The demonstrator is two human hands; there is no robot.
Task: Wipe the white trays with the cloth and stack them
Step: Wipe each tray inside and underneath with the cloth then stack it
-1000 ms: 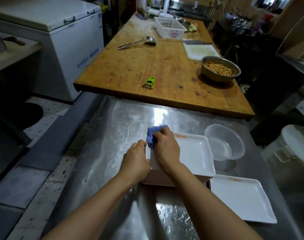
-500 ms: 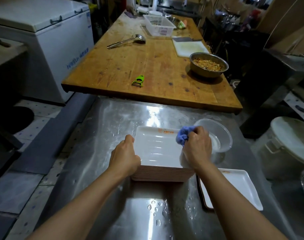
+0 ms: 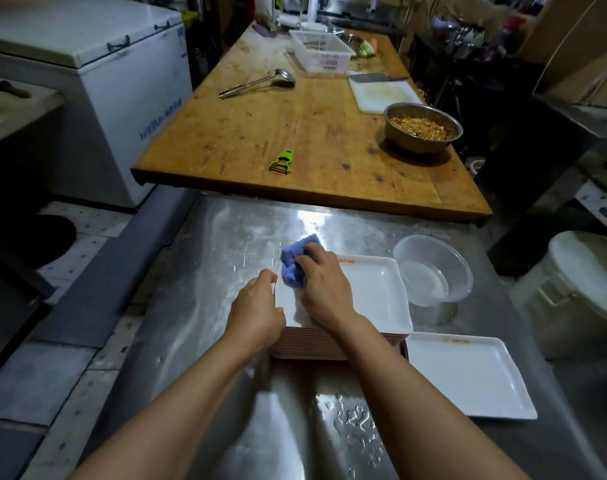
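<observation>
On the wet steel surface [image 3: 205, 306] a single white tray [image 3: 468, 375] lay nearest, at the right. Beside it stood the stack of trays [image 3: 374, 306]. The left hand [image 3: 257, 310] curled its fingers over the stack's left edge. The right hand [image 3: 324, 289] clutched the blue cloth [image 3: 293, 263], pressing it on the top tray's far left corner. Just beyond sat a clear bowl [image 3: 433, 268], then a green peeler [image 3: 282, 161].
</observation>
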